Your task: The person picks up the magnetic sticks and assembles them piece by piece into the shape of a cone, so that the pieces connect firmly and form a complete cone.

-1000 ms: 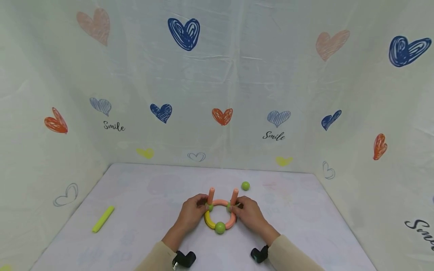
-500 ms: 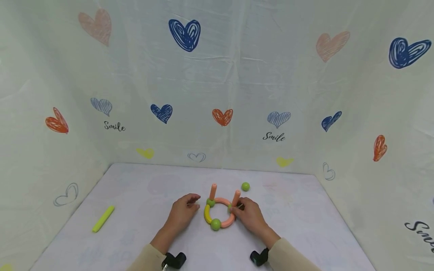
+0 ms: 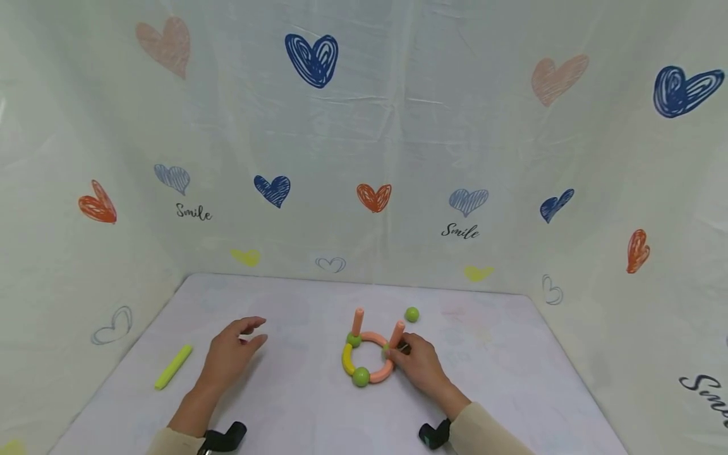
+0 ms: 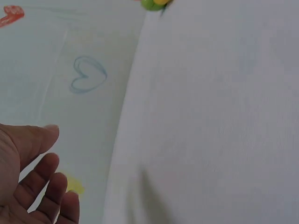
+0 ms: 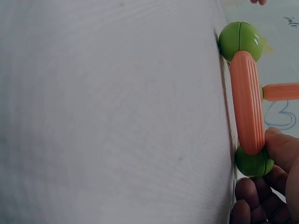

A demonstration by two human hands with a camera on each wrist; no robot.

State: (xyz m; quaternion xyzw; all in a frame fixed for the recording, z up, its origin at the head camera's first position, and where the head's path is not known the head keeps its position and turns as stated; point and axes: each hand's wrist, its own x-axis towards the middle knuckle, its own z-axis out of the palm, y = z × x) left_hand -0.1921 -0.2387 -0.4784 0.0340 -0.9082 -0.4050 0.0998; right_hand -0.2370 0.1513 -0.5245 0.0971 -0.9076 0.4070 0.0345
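On the white table lies a ring (image 3: 372,374) built of curved orange and yellow sticks joined by green balls. Two orange sticks (image 3: 356,321) stand up from its far balls. My right hand (image 3: 394,352) pinches the ring at its right-hand green ball (image 3: 386,347). The right wrist view shows that ball (image 5: 252,162) between my fingertips (image 5: 279,145), below a ribbed orange stick (image 5: 247,100). My left hand (image 3: 250,332) is off to the left of the ring, with relaxed fingers (image 4: 44,170) that hold nothing.
A loose green ball (image 3: 412,314) lies just behind the ring on the right. A yellow-green stick (image 3: 173,367) lies near the table's left edge. Heart-printed cloth walls (image 3: 364,158) close in the table on three sides.
My left hand has let go of the ring and moved left across the table. The right hand has kept its pinch, and the ring has shifted slightly.
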